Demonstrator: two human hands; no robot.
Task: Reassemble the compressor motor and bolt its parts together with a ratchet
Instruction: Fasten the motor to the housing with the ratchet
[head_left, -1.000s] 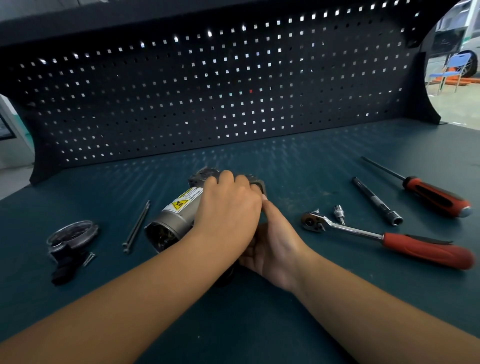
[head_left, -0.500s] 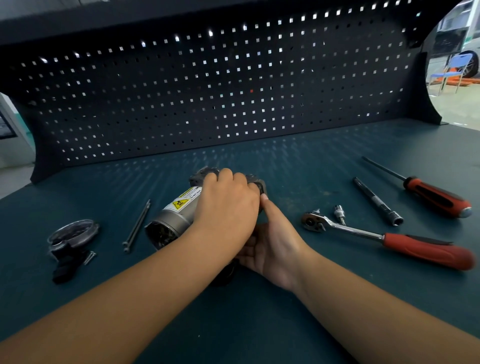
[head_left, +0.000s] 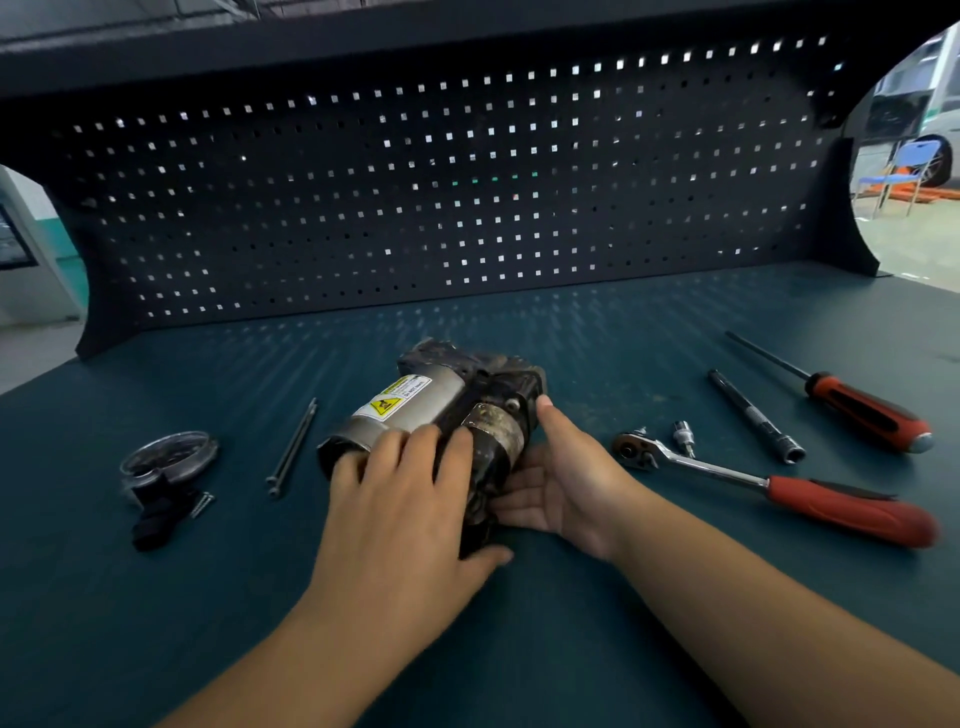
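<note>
Centre frame, on the dark green surface (head_left: 597, 332), lies the compressor motor (head_left: 431, 400), its silver barrel with a yellow warning label angled toward the lower left and its grimy dark housing toward the upper right. Your left hand (head_left: 410, 499) grips it from above, fingers (head_left: 421, 441) draped close together over the barrel and the thumb hooked under the near end. Your right hand (head_left: 566, 488) cradles the dark end palm-up, its fingers (head_left: 511, 506) lying fairly straight beneath the motor while the thumb presses the housing's side.

Right of the motor, the ratchet (head_left: 727, 473) with its red handle lies untouched, a small socket (head_left: 683, 439) just beside its head. Further toward the right edge sit a black extension bar (head_left: 756, 415) and a red-handled screwdriver (head_left: 862, 410).

Left of the motor lie long bolts (head_left: 293, 447), side by side. Near the left edge rest a round metal cap (head_left: 169, 454), a black part (head_left: 156, 517) and small screws (head_left: 202, 504). A dark pegboard (head_left: 441, 197) fills the background.
</note>
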